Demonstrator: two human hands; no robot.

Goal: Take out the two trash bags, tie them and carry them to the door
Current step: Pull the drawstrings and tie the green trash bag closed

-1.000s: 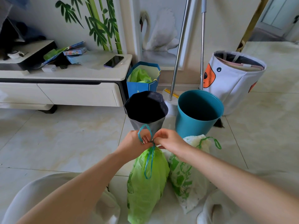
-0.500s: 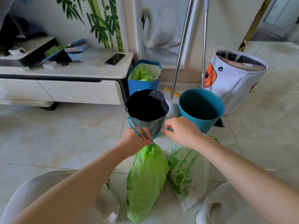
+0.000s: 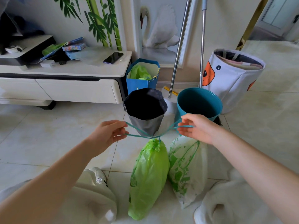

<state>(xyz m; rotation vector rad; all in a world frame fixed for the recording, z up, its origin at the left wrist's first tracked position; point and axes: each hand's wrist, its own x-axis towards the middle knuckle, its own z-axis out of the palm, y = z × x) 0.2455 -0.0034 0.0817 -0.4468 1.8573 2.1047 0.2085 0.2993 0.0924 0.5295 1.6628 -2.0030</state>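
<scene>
A full green trash bag (image 3: 148,177) stands on the floor between my knees, its neck gathered shut. Its teal drawstring (image 3: 153,136) runs out taut to both sides from the neck. My left hand (image 3: 108,134) pinches the left loop and my right hand (image 3: 196,127) pinches the right loop, the two hands spread wide apart. A white trash bag with green print (image 3: 187,168) leans against the green one on its right. Behind them stand a grey bin (image 3: 146,111) and a teal bin (image 3: 199,103), both without bags.
A white low cabinet (image 3: 64,84) with a phone and clutter runs along the left wall. A blue paper bag (image 3: 142,75), two mop poles (image 3: 179,46) and a white fabric basket (image 3: 233,78) stand behind the bins. A doorway (image 3: 278,16) shows at the top right.
My hands were together at the green bag's neck; they have pulled apart sideways, stretching the drawstring loops taut and cinching the neck.
</scene>
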